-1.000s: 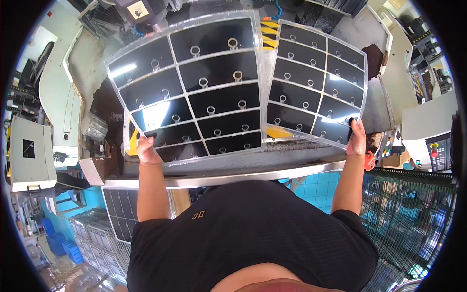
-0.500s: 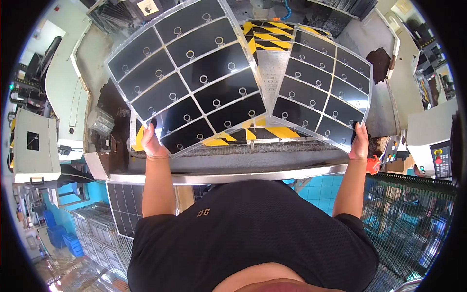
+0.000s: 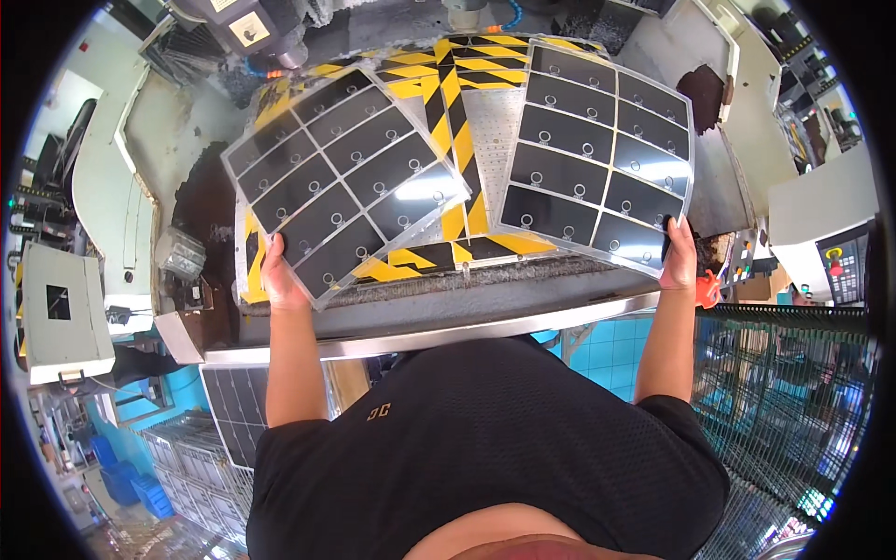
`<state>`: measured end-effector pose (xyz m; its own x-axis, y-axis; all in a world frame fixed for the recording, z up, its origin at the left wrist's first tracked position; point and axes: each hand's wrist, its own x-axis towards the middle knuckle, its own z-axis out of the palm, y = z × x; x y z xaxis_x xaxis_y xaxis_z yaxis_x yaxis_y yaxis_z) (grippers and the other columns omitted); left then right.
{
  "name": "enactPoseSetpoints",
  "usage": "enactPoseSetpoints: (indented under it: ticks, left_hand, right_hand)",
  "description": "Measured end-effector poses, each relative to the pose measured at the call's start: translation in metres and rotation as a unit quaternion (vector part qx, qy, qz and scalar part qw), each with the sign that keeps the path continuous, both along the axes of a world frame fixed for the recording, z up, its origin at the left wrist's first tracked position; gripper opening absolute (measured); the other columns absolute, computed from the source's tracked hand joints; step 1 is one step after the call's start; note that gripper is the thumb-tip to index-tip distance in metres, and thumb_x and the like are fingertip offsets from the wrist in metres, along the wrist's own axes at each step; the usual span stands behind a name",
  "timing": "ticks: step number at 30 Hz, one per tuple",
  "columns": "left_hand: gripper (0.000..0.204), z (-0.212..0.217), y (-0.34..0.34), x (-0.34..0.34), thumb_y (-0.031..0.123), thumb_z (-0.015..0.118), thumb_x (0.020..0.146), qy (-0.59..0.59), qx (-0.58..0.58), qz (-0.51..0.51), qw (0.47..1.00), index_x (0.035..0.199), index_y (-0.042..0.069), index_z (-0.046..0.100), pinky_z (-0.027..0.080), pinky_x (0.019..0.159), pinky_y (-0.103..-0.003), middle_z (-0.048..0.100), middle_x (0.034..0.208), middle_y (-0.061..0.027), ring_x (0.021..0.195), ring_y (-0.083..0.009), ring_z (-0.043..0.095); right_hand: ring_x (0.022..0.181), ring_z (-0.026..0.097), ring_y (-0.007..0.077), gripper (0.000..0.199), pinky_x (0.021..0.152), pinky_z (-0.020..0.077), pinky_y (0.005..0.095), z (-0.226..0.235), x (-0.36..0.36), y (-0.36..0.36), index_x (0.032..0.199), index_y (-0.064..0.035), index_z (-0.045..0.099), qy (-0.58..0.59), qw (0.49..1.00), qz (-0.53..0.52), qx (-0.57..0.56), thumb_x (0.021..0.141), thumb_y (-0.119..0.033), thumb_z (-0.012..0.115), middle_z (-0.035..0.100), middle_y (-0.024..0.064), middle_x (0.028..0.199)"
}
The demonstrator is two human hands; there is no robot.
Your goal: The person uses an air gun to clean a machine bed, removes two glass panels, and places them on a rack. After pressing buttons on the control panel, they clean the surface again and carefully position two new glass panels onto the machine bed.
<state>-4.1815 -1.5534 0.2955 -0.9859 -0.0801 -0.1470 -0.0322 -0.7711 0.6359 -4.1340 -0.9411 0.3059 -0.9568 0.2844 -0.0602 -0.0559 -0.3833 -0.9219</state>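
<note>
My left hand (image 3: 283, 272) is closed on the near left corner of a flat panel (image 3: 322, 187). This panel has a clear border and a grid of glossy black rectangles with small ring marks. A second panel of the same kind (image 3: 611, 152) is gripped at its near right corner by my right hand (image 3: 680, 255). Both panels are tilted over a machine bed (image 3: 483, 131) edged with yellow and black striped tape. A gap showing the bed lies between the panels. The fingers under each panel are hidden.
A grey machine head (image 3: 241, 26) hangs at the far left, with a blue coiled hose (image 3: 512, 13) farther right. A metal ledge (image 3: 439, 337) crosses before my body. Racks of sheets (image 3: 784, 401) stand at near right, and a control panel (image 3: 843, 271) at right.
The left panel has moved away from me and looks smaller, uncovering the machine head and more striped tape. The right panel has shifted slightly left and up in the view. Both hands keep their hold.
</note>
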Motion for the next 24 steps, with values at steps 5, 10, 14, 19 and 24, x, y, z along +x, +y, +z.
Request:
enactPoseSetpoints:
  ticks: [5,10,14,19,24]
  left_hand:
    - [0.043,-0.012,-0.003,0.003,0.016,0.051,0.095,-0.035,0.033,0.034,0.998,0.137,0.012,0.047,0.045,0.101,-0.051,0.058,0.130,-0.0129,0.117,-0.0337,0.057]
    - [0.044,-0.004,0.001,0.021,0.027,0.047,0.100,-0.009,0.022,0.049,0.999,0.140,0.012,0.043,0.044,0.103,-0.050,0.056,0.133,-0.0116,0.120,-0.0331,0.055]
    - [0.053,0.055,0.041,0.046,0.043,0.042,0.100,0.080,0.046,0.143,0.985,0.140,0.009,0.044,0.039,0.107,-0.049,0.052,0.137,-0.0109,0.125,-0.0332,0.050]
    - [0.038,0.061,0.052,0.064,0.010,0.052,0.090,0.063,0.008,-0.051,0.997,0.125,-0.004,0.054,0.041,0.106,-0.048,0.061,0.126,-0.0156,0.122,-0.0314,0.054]
    - [0.037,0.051,0.095,0.079,0.011,0.046,0.098,0.082,0.062,-0.067,0.992,0.131,-0.005,0.049,0.040,0.109,-0.046,0.056,0.133,-0.0167,0.128,-0.0306,0.050]
  right_hand:
    - [0.113,0.058,0.0191,0.041,0.098,0.0433,0.0337,-0.003,0.008,0.003,0.131,-0.0015,0.053,0.006,1.000,0.005,0.011,0.095,-0.019,0.058,0.061,0.0088,0.124]
    - [0.114,0.058,0.0198,0.039,0.098,0.0446,0.0335,-0.017,0.006,0.013,0.131,-0.0018,0.053,0.011,1.000,0.001,-0.027,0.096,-0.018,0.056,0.062,0.0086,0.123]
    - [0.111,0.060,0.0217,0.039,0.095,0.0487,0.0364,-0.010,0.007,0.005,0.131,-0.0031,0.052,0.006,0.999,0.000,-0.044,0.096,-0.019,0.055,0.062,0.0087,0.121]
    - [0.111,0.061,0.0236,0.043,0.095,0.0493,0.0380,-0.024,0.009,0.012,0.135,-0.0032,0.047,0.009,0.997,0.027,-0.065,0.096,-0.020,0.054,0.060,0.0103,0.125]
    - [0.113,0.060,0.0244,0.043,0.096,0.0488,0.0387,-0.031,0.019,0.006,0.136,-0.0044,0.047,0.008,0.995,0.056,-0.088,0.096,-0.019,0.054,0.060,0.0099,0.126]
